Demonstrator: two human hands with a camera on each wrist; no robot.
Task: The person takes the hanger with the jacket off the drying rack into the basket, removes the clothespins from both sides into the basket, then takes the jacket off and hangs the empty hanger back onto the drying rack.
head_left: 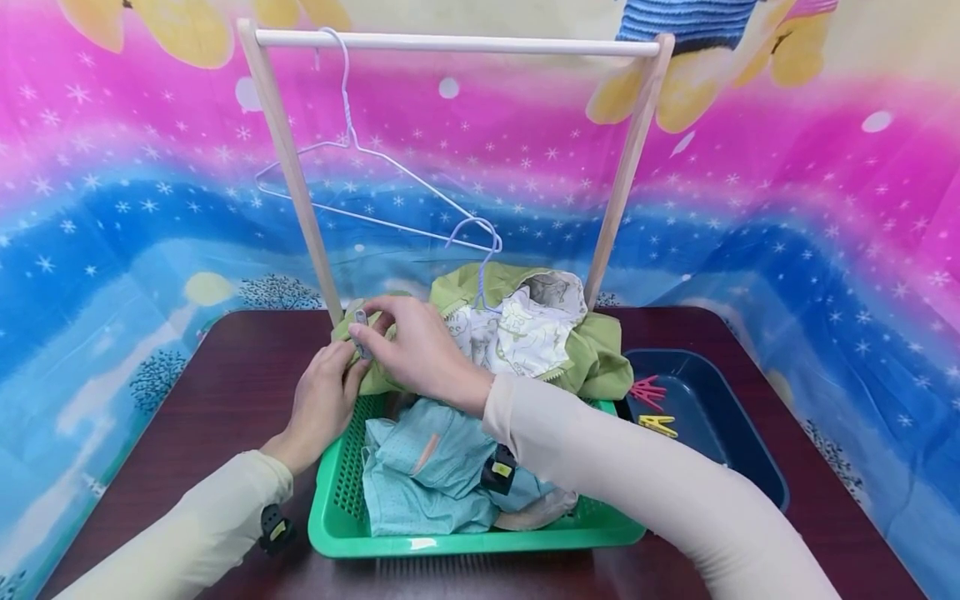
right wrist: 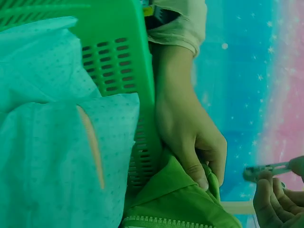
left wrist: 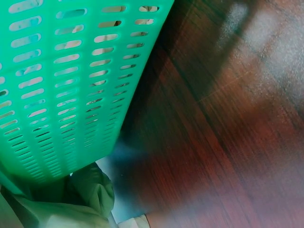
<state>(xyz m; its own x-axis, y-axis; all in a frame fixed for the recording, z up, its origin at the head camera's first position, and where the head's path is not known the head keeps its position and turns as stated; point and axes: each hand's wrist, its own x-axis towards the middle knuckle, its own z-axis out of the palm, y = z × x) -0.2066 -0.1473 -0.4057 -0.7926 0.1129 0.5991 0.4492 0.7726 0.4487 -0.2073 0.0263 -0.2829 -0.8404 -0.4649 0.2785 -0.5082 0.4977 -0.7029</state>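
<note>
A green jacket (head_left: 600, 350) with a white patterned lining lies across the back of a green basket (head_left: 480, 546). A lilac hanger (head_left: 491, 250) stands up from its neck opening. My left hand (head_left: 318, 404) pinches the jacket's edge at the left, between thumb and fingers, as the right wrist view shows. Close above it, my right hand (head_left: 423, 346) holds a grey clothespin (right wrist: 266, 170) between thumb and fingers. In the right wrist view the jacket's zipper (right wrist: 166, 222) runs along the bottom. The left wrist view shows neither hand, just the basket's side and some green cloth.
Teal clothing (head_left: 431, 475) fills the basket. A wooden rack (head_left: 457, 43) stands behind, with an empty lilac hanger (head_left: 397, 162) on its bar. At the right, a dark blue tray (head_left: 697, 375) holds a pink clothespin (head_left: 647, 392) and a yellow clothespin (head_left: 660, 425).
</note>
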